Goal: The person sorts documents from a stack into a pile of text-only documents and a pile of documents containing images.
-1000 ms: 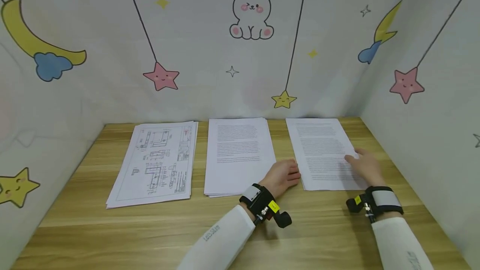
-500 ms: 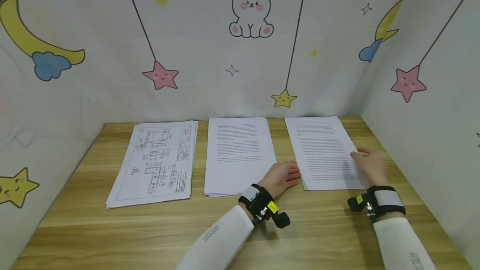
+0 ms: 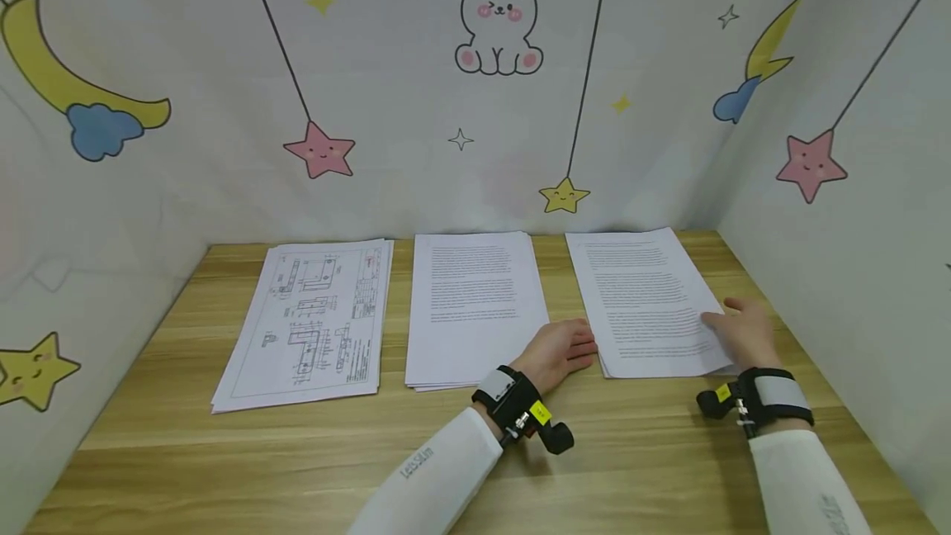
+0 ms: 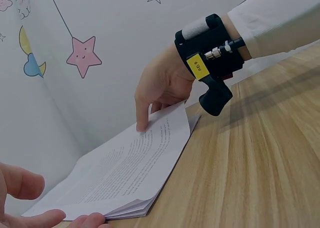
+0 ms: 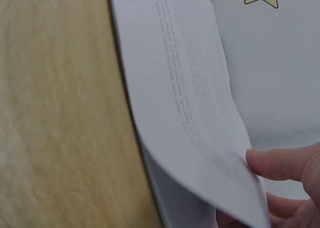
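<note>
On the right of the wooden table lies a stack of printed paper [image 3: 639, 304]. My right hand [image 3: 746, 335] pinches its right edge, thumb on top and fingers beneath. That edge is bent upward, and in the right wrist view the curved paper [image 5: 170, 138] stands clear of white paper below it; how many sheets are lifted, I cannot tell. My left hand [image 3: 557, 353] lies on its side at the stack's left edge, fingers extended and touching it. Layered sheet edges show beside the left fingers [image 4: 45, 219] in the left wrist view.
A second text stack [image 3: 475, 353] lies in the middle, close behind my left hand. Farther left is a stack of technical drawings [image 3: 245, 370]. White patterned cloth walls [image 3: 416, 89] enclose the table [image 3: 223, 477] at the back and both sides.
My right hand has shifted slightly rightward, going from over the stack's right part to pinching its edge. The right edge of the paper has risen and curved. My left hand stays put.
</note>
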A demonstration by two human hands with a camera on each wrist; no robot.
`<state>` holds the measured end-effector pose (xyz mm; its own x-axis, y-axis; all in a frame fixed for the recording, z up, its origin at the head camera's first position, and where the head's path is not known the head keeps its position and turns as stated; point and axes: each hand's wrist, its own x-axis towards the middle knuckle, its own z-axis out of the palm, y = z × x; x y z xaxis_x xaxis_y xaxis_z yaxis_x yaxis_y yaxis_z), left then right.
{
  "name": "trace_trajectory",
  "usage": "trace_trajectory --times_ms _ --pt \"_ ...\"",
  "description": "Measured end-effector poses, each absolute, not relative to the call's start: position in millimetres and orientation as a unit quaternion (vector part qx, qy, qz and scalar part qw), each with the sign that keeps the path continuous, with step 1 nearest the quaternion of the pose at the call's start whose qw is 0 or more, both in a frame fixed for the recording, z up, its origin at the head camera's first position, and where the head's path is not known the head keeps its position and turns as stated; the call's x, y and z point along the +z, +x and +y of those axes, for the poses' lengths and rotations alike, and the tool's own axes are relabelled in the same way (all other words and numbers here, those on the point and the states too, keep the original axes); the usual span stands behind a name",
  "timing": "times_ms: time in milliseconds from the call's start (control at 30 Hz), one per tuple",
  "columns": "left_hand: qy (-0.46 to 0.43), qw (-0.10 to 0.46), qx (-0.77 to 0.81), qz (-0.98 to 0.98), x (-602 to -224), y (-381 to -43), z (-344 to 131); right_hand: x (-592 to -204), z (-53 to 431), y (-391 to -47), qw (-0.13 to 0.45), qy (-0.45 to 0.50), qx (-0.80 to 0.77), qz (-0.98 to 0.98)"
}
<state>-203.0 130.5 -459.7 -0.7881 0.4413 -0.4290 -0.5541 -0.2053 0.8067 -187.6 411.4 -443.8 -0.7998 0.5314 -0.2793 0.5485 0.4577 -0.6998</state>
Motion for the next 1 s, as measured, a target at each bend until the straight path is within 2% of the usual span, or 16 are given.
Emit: trace_trajectory --times_ms 233,533,1000 --pt "-0.050 0.308 0.765 0.563 -461 -204 128 -456 428 -186 0.081 0.279 -0.429 0.855" --pt "-0.035 0.306 0.768 0.561 -461 -206 123 -459 441 -174 0.142 0.237 -0.557 0.784" --pt "-0.065 0.293 0.765 0.570 -454 -211 132 -463 417 -169 0.157 0.216 -0.580 0.770"
